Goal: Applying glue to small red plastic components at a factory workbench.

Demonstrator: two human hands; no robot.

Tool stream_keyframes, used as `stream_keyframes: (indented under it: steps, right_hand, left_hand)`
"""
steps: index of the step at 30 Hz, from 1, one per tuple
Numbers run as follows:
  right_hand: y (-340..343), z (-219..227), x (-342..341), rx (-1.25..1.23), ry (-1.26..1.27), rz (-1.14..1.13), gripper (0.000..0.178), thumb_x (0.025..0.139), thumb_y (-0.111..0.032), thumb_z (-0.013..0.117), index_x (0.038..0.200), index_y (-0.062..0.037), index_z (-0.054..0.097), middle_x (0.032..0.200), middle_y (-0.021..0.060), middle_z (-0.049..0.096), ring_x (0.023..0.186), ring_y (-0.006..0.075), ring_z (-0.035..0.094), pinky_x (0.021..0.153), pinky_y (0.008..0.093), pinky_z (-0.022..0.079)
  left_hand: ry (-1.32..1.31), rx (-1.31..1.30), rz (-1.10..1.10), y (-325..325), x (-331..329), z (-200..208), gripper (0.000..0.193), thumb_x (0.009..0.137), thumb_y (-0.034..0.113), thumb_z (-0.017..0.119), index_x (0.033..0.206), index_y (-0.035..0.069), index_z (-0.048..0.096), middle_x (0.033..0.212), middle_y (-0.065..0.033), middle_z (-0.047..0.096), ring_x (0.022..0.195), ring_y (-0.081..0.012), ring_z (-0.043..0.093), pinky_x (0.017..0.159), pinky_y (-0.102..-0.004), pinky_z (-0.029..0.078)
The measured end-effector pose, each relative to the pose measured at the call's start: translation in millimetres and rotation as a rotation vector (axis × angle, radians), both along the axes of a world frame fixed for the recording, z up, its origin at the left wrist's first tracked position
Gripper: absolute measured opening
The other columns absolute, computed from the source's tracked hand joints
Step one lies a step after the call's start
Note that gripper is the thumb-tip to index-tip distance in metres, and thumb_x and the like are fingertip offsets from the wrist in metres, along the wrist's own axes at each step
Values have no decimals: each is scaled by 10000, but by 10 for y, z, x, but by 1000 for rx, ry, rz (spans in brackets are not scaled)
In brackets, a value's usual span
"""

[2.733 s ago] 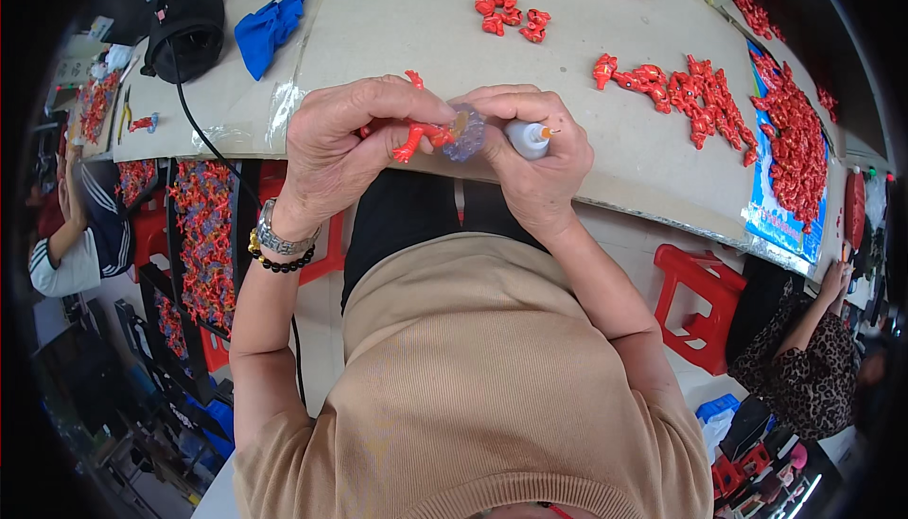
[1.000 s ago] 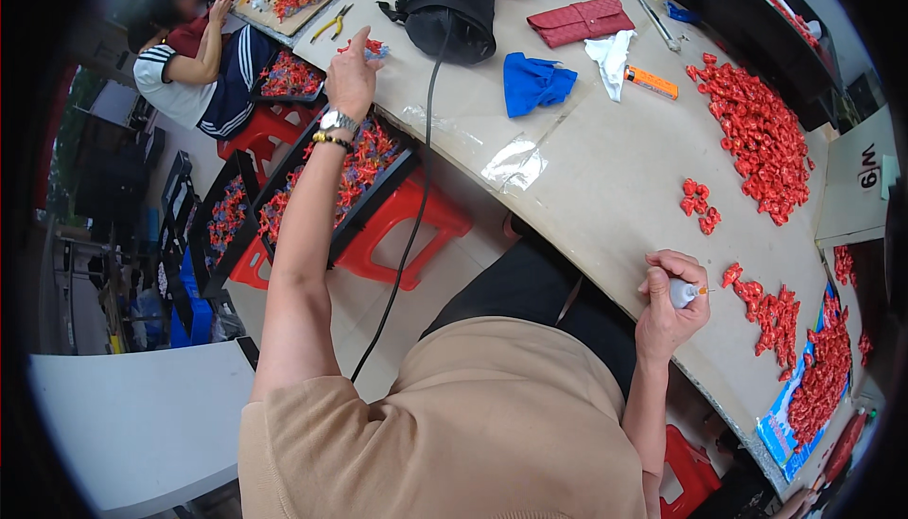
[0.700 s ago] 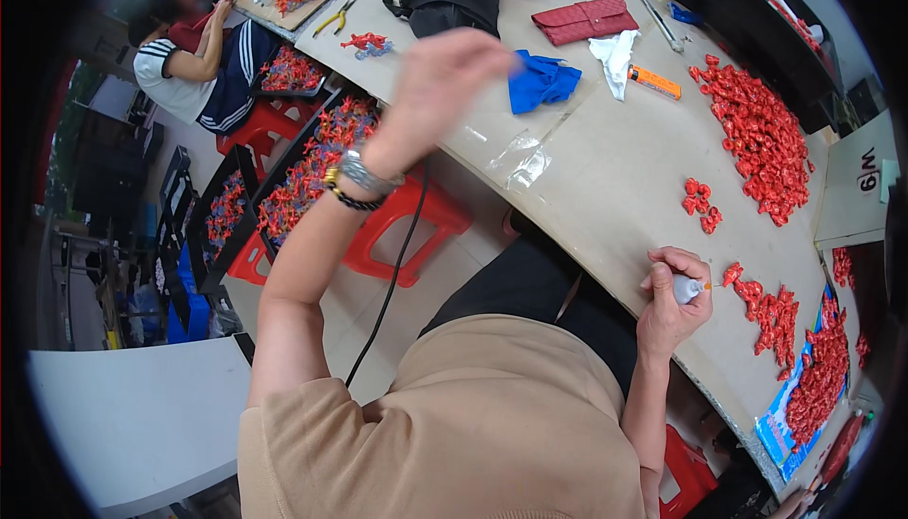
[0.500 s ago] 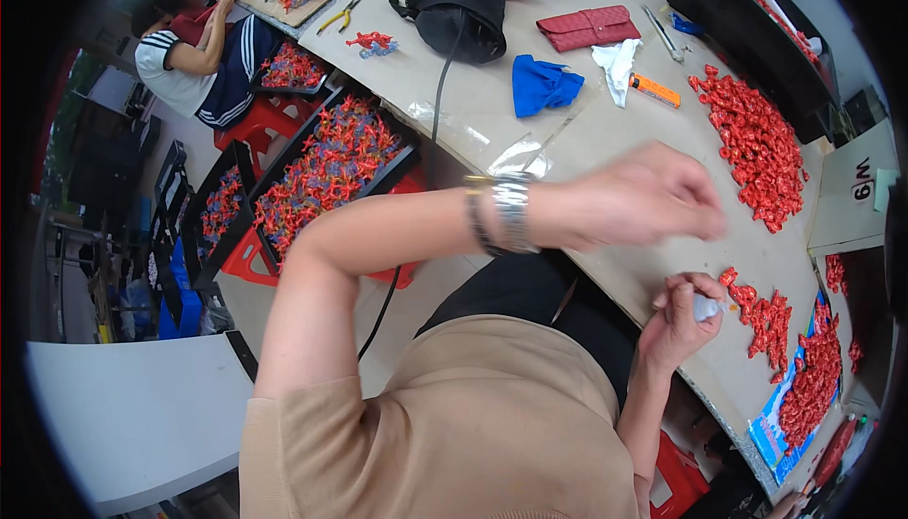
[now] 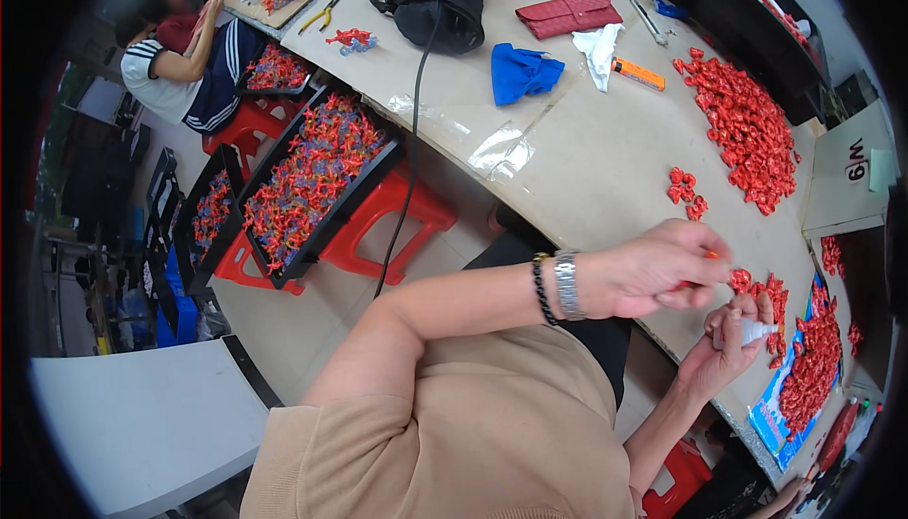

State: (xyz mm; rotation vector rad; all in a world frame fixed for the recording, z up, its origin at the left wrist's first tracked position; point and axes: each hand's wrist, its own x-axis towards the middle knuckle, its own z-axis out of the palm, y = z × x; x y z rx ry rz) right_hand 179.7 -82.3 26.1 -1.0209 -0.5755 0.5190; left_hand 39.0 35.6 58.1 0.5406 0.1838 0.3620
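My left hand (image 5: 657,271), with a silver watch and dark beads at the wrist, is over the table edge. Its fingers are closed on a small red plastic piece (image 5: 679,285), mostly hidden by them. Just beside it, my right hand (image 5: 724,353) is wrapped round a small white squeeze bottle (image 5: 750,332) whose narrow nozzle points right. Close to both hands lies a loose pile of red pieces (image 5: 777,301). A few more red pieces (image 5: 683,186) sit on the table beyond my left hand.
A big heap of red pieces (image 5: 742,131) lies at the far right; another covers a blue sheet (image 5: 764,415). A blue cloth (image 5: 522,74), red wallet (image 5: 567,14) and black bag (image 5: 440,8) lie farther back. Trays of red-and-purple figures (image 5: 317,174) stand left, near a seated co-worker (image 5: 175,70).
My left hand has come nearer from over the table to beside the bottle, uncovering the few red pieces there. My right hand has moved slightly right, still holding the bottle. The view has shifted.
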Motion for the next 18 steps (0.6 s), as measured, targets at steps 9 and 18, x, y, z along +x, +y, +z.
stream_keyframes:
  steps: [9,18]
  right_hand:
    - [45,66,-279,-211,-201,120,537,745,69,555,1232,-44,362,1204,160,484,795,144,570,634,234,470]
    - [-47,103,-225,-256,-525,163,425,840,-1,595,1244,9,462,1173,117,452,904,201,620,786,283,522]
  left_hand:
    - [-55,-264,100,-83,-281,-455,360,961,137,542,1301,48,466,898,-13,592,579,-54,457,440,-152,338]
    - [45,-55,214,-87,-536,-572,376,927,117,589,1281,45,485,915,-30,585,567,-59,475,412,-167,312]
